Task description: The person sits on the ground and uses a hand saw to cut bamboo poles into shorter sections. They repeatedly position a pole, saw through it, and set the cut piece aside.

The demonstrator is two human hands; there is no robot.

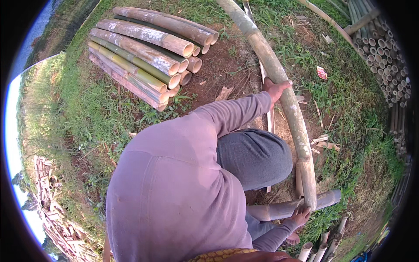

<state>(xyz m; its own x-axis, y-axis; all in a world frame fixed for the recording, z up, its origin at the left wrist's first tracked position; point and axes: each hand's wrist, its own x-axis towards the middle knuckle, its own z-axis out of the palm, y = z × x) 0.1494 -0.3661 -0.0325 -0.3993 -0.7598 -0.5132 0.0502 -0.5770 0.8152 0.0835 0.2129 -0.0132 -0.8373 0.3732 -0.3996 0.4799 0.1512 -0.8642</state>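
A long, thick bamboo pole [290, 102] runs from the top of the head view down to the lower right, its pale green-brown skin spotted with white. My left hand [275, 90] is closed around its side near the middle, thumb over the top. Down at the near end, my right hand [300, 216] has its fingers curled against the pole's tip. That end rests across a darker grey bamboo log [279, 210] lying crosswise on the ground. My bent knee [255, 158] in dark grey cloth is just left of the pole.
A stack of cut bamboo lengths [148, 48] lies at the upper left. Many more bamboo ends [384, 56] are piled at the far right, and several short upright pieces [321, 252] stand at the lower right. Split scraps [325, 144] and a red wrapper [321, 73] litter the grass.
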